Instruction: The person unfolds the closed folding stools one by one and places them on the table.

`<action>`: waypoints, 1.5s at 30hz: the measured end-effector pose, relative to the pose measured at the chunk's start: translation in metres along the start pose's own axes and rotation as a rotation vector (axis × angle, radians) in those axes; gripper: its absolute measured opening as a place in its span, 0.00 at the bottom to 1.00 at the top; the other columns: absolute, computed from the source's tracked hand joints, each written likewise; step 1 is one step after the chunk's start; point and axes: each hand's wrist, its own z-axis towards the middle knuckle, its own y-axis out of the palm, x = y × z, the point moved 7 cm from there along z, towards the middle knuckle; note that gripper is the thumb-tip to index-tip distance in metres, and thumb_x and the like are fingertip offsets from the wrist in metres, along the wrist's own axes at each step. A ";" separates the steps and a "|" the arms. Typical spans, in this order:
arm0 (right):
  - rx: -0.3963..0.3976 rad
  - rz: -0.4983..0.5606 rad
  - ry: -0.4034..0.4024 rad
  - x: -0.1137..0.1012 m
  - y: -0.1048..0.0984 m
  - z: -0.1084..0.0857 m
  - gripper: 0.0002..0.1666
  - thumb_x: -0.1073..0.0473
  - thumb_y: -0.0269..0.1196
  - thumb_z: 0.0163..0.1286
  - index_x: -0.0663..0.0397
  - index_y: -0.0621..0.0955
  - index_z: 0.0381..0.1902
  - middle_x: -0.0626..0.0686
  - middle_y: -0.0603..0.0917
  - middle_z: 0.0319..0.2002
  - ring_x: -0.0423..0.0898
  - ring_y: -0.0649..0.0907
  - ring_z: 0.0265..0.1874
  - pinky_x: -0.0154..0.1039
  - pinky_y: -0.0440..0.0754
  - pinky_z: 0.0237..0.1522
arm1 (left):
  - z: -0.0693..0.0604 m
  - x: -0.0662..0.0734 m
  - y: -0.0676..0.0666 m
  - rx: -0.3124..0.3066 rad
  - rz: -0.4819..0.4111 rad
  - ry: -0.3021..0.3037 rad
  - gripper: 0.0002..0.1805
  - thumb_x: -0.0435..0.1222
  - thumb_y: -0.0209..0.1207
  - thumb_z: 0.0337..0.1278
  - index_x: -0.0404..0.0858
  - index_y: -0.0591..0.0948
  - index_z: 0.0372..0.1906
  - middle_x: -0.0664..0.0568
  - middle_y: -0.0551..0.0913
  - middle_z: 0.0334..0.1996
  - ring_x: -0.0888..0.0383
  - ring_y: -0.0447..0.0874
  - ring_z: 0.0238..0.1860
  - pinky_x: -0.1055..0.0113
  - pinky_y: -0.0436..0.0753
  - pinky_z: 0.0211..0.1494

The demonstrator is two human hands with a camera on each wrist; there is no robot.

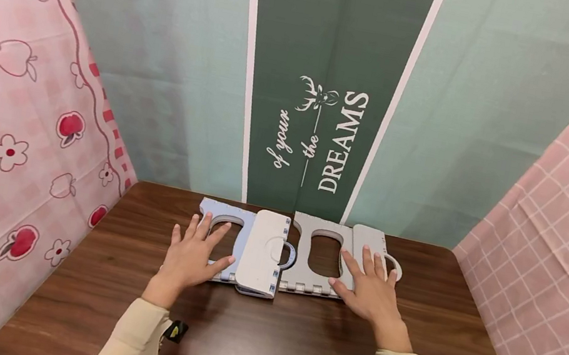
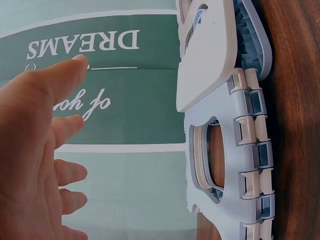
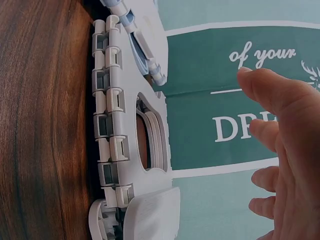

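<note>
Two folded plastic step stools lie flat, side by side, at the back of the table. On the left is the blue and white folding stool (image 1: pixel 260 256), with a white panel, a hinged edge and a blue carrying loop. Beside it lies the grey folding stool (image 1: pixel 298 259), with an oval opening and a loop at its right end. My left hand (image 1: pixel 190 256) hovers over the left part of the blue stool, fingers spread. Over the right part of the grey one is my right hand (image 1: pixel 370 289), also spread. Both wrist views show a gap between hand and stool.
The stools lie on a brown wooden table (image 1: pixel 255 344). Behind it hangs a green cloth (image 1: pixel 296 46) with white lettering. Pink patterned cloth (image 1: pixel 19 93) borders the left side, and pink checked cloth (image 1: pixel 565 239) the right.
</note>
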 end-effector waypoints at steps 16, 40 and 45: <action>0.002 -0.023 -0.007 -0.001 -0.002 0.001 0.41 0.30 0.52 0.61 0.42 0.67 0.67 0.68 0.53 0.68 0.69 0.52 0.65 0.74 0.43 0.53 | -0.001 0.002 -0.002 -0.004 0.015 0.008 0.39 0.63 0.51 0.54 0.51 0.64 0.69 0.38 0.54 0.69 0.37 0.43 0.68 0.33 0.45 0.60; 0.199 -0.047 -0.089 -0.017 -0.011 -0.010 0.28 0.49 0.69 0.53 0.56 0.80 0.51 0.66 0.78 0.46 0.64 0.80 0.31 0.56 0.76 0.26 | -0.010 0.006 -0.006 0.188 -0.017 0.093 0.22 0.43 0.65 0.47 0.40 0.82 0.49 0.36 0.77 0.49 0.40 0.78 0.45 0.44 0.75 0.40; 0.183 0.036 -0.093 -0.026 0.001 -0.016 0.31 0.50 0.69 0.53 0.57 0.78 0.54 0.66 0.78 0.48 0.64 0.81 0.31 0.58 0.76 0.29 | -0.023 -0.002 0.009 0.167 -0.057 0.043 0.24 0.45 0.66 0.46 0.41 0.81 0.51 0.37 0.77 0.50 0.39 0.79 0.44 0.42 0.74 0.40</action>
